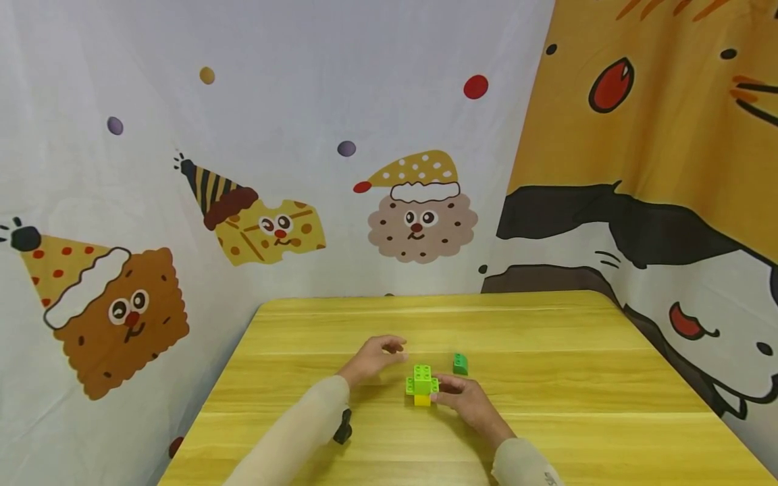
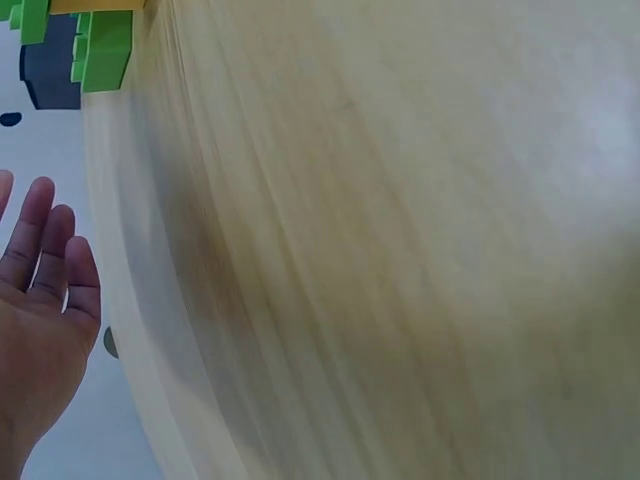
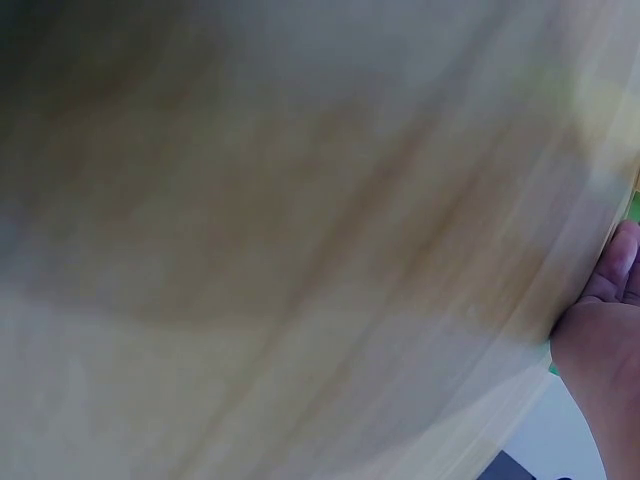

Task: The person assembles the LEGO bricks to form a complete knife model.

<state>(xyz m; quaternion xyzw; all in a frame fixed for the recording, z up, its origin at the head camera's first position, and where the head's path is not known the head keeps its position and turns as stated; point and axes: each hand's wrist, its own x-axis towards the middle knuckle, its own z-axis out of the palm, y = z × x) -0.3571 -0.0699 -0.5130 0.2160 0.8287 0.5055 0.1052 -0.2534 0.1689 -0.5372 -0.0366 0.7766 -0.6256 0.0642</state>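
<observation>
A small toy-block build (image 1: pixel 422 380) stands on the table, with light-green studded bricks on a yellow brick (image 1: pixel 422 400). My right hand (image 1: pixel 468 401) pinches the build's right side between thumb and fingers. Left of the build, my left hand (image 1: pixel 373 358) hovers with fingers loosely bent and nothing in it. In the left wrist view that hand (image 2: pixel 45 290) shows its palm and spread fingers, apart from the green bricks (image 2: pixel 108 50). Only part of my right hand (image 3: pixel 610 320) appears at the right wrist view's edge, its fingertips cut off.
A darker green block (image 1: pixel 460 364) with a rounded side lies just behind the right hand. By the left sleeve is a small black device (image 1: pixel 343 427). The wooden table (image 1: pixel 292 331) meets a cartoon-printed cloth (image 1: pixel 304 88) at its far edge.
</observation>
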